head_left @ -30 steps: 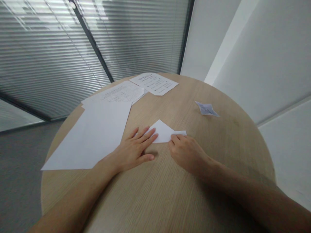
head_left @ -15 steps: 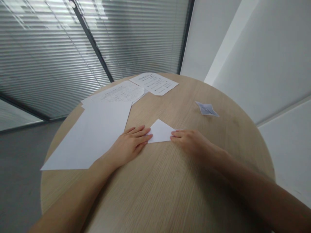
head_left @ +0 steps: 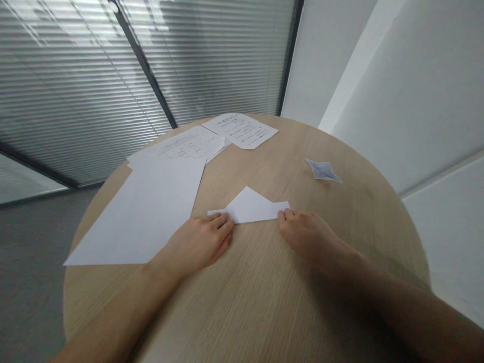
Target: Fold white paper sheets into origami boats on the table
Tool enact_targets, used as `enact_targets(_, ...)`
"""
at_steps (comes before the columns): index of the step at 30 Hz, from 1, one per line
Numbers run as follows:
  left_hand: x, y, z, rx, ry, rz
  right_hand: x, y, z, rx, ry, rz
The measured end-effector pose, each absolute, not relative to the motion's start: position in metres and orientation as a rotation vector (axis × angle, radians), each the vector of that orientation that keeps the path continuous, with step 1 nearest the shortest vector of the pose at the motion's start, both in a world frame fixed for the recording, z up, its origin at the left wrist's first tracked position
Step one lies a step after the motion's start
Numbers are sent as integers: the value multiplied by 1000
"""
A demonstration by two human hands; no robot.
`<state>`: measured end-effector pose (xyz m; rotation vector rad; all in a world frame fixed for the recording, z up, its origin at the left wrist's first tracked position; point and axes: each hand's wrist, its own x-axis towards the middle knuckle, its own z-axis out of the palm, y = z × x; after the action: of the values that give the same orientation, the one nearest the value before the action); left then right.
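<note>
A folded sheet of white paper (head_left: 251, 206) lies on the round wooden table, with a pointed peak in the middle and a narrow strip out to each side. The fingers of my left hand (head_left: 206, 238) are curled together over its lower left edge, the thumb hidden. At the right end of the strip, my right hand (head_left: 308, 233) pinches the lower corner between closed fingers. Beyond the right hand rests a small folded paper piece (head_left: 323, 170) with pointed ends.
A large blank white sheet (head_left: 147, 212) lies left of my left hand, partly under that wrist. Printed sheets (head_left: 185, 146) overlap behind it, and another printed page (head_left: 242, 130) sits near the far edge of the table (head_left: 242, 302). Window blinds and a white wall stand behind.
My right hand has slid right to the end of the strip. The left hand has drawn back toward me and curled its fingers, uncovering the strip's left end.
</note>
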<state>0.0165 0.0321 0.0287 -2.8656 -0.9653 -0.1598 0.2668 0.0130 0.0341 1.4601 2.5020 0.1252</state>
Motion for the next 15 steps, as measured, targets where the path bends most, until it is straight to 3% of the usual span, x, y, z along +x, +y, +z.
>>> enact_targets(10,14,33,30,-2883,-909,-56,257,15,35,1513,2500,298)
enact_targets(15,17,31,29,-2919,-945,-101,243,23,23,1253,2780,313)
